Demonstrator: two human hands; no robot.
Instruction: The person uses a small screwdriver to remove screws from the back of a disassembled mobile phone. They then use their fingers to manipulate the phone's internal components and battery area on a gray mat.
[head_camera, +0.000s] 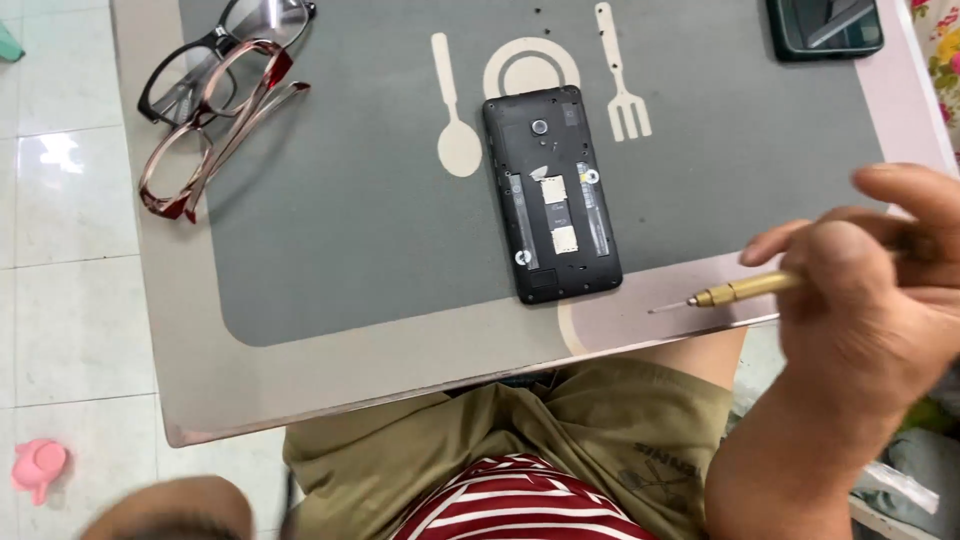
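Right hand (880, 290) at right of frame grips a slim brass precision screwdriver (735, 292), tip just beside the black back-cover-off smartphone (552, 195) lying mid-frame on the grey mat (330, 220); unscrewing stage, next needs tip seated on a screw; left hand out of view.

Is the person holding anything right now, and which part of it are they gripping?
The right hand holds a small brass screwdriver by its handle end; the thin tip points toward the phone.

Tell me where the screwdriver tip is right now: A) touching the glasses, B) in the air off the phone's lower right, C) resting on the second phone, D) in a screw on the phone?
B: the right hand holds the brass screwdriver with its tip clear of the opened phone.
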